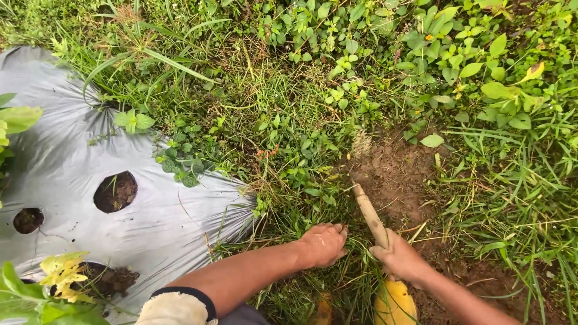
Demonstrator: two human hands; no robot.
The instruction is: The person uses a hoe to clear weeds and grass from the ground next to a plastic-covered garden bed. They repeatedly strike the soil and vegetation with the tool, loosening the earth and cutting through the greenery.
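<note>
My right hand (pixel 400 259) grips a wooden-handled digging tool (pixel 368 215) whose tip is pushed into a patch of bare brown soil (pixel 394 174). The blade end is buried and hidden. My left hand (pixel 324 242) is closed around a tuft of grass and weeds (pixel 301 198) just left of the tool. My left forearm reaches in from the lower left, with a pale sleeve rolled at the elbow (pixel 174 307).
Silver plastic mulch sheeting (pixel 66 162) with round planting holes (pixel 115 191) covers the ground at left; yellow-green leaves (pixel 63 277) grow from one hole. Dense weeds and broad-leaved plants (pixel 475 66) fill the top and right. A yellow boot (pixel 394 304) shows at the bottom.
</note>
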